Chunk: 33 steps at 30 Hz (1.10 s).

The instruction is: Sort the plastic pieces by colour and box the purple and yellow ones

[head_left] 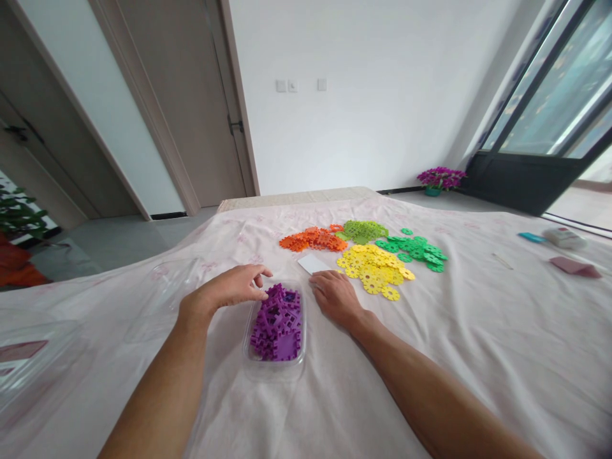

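Observation:
A clear plastic tub (305, 322) stands before me, heaped with purple notched plastic building pieces (277, 322). My left hand (239, 285) is at the tub's upper left rim, its fingers curved and apart with nothing visible between them. Right of the tub, my right hand (335, 294) lies palm down on the cloth. Its fingertips touch the near edge of a small white card (312, 264); whether the thumb goes beneath it is hidden. Just beyond this hand is a pile of yellow flower-shaped discs (375, 266).
Orange pieces (313, 240), lime green pieces (366, 230) and green discs (418, 248) lie in piles farther back. Clear plastic lids or tubs (165, 290) are at left, one with a label (21, 357). A pink cloth (575, 266) and a white package (564, 238) lie far right.

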Tool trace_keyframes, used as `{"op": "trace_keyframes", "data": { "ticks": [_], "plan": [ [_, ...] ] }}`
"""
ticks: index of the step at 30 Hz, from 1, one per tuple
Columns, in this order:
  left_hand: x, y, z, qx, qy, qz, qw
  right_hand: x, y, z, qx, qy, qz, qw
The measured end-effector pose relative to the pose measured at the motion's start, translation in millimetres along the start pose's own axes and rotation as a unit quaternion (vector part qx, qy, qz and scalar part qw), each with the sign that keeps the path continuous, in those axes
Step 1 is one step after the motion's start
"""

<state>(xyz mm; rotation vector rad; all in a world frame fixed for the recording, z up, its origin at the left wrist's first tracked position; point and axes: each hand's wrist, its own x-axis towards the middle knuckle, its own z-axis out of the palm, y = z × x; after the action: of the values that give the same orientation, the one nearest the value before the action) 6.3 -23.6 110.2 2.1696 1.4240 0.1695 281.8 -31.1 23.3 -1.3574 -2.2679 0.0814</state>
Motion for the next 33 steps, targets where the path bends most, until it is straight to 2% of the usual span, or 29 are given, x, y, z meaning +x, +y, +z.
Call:
{"op": "trace_keyframes", "data": {
  "ticks": [8,19,25,33],
  "plan": [
    [0.0,1.8,1.0,0.005,-0.013,0.003,1.000,0.8,1.3,3.4,0.054,0.028,-0.012,0.998],
    [-1.7,6.1,-0.4,-0.006,-0.001,-0.003,1.000,-0.2,2.8,7.3,0.120,0.097,-0.029,0.988],
    [0.1,1.8,1.9,-0.002,-0.003,0.003,1.000,0.2,1.0,5.6,0.113,0.074,-0.016,0.991],
    [4.0,-3.0,4.2,0.020,0.011,0.004,1.000,0.4,1.3,8.1,0.119,0.060,-0.030,0.991]
  ]
}}
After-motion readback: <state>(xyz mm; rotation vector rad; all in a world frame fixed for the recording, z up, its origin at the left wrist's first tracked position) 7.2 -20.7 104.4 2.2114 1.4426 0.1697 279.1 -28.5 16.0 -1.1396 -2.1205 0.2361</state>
